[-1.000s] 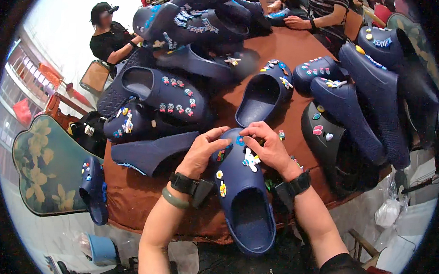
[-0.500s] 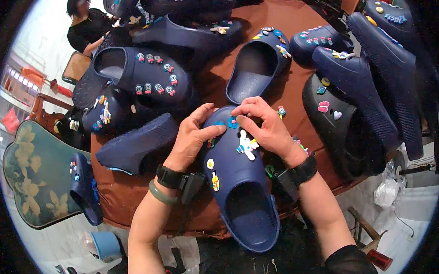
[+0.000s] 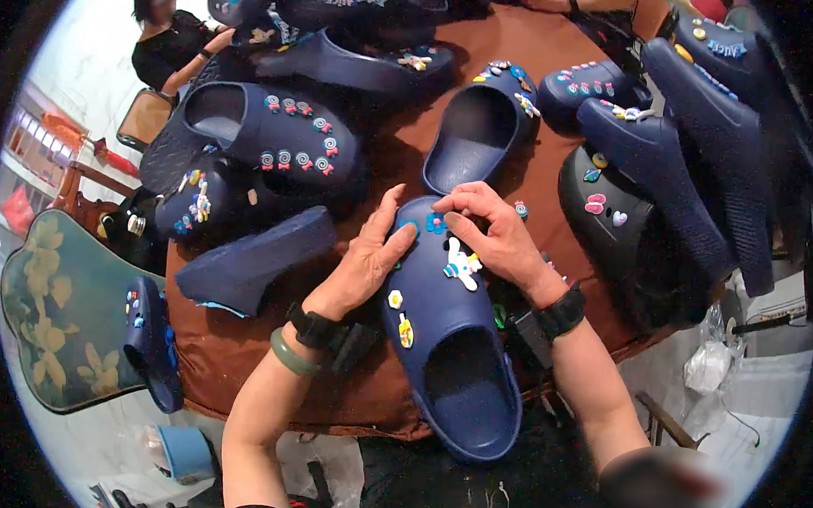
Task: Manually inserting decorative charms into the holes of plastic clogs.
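A: Biggest thing first?
B: Round table under a brown cloth, crowded with dark blue clogs. One clog lies nearest the person at the front edge, toe pointing away, heel opening toward them.

A: Others around it?
B: Clog with spiral charms to the far left, an upturned sole just left of the near clog, a black clog to the right.

A: Hands?
B: Left hand lies flat, fingers together, palm pressing the clog's left flank. Right hand curls over the toe, fingertips pressing down near a small blue charm.

A: Smaller bits?
B: White figure charm on the upper, touching the right hand's thumb side. Yellow charm lower down.
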Tool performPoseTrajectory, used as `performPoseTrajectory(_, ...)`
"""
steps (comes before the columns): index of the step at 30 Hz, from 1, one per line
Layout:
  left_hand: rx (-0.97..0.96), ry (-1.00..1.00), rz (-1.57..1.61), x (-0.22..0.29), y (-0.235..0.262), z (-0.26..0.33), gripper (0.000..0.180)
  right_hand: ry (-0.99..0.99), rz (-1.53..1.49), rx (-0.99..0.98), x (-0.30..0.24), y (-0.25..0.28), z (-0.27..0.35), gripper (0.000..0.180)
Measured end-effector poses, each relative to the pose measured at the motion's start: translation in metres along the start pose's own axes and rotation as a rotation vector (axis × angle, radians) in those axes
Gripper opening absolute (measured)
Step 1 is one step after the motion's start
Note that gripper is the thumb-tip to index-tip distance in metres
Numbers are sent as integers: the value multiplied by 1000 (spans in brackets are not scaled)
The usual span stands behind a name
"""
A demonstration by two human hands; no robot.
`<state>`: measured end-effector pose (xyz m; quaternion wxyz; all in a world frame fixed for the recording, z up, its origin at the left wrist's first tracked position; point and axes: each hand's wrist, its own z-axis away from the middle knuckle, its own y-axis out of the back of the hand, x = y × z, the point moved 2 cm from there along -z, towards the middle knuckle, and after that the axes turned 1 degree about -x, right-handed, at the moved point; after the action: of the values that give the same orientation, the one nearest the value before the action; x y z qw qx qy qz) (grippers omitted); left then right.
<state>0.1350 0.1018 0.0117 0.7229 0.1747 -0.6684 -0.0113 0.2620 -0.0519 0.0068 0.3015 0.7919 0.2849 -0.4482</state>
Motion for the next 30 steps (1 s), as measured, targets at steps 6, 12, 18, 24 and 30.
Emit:
performPoseTrajectory(6, 33, 114, 281, 7, -2, 33, 68, 8, 22, 107, -17, 18, -1, 10)
performPoseTrajectory(12, -4, 12, -7, 3, 1, 50, 73, 279, 542, -307, -66, 10, -43, 15)
performPoseTrajectory(18, -57, -82, 282, 0, 8, 59, 75, 383, 574, -817, -73, -17, -83, 23)
performPoseTrajectory(24, 41, -190, 43, -24, 1, 56, 77, 48, 774, -1075, -74, -38, -101, 22)
performPoseTrajectory(30, 75, -169, -32, -27, -5, 49, 80, -214, 705, -843, -67, -30, -87, 18)
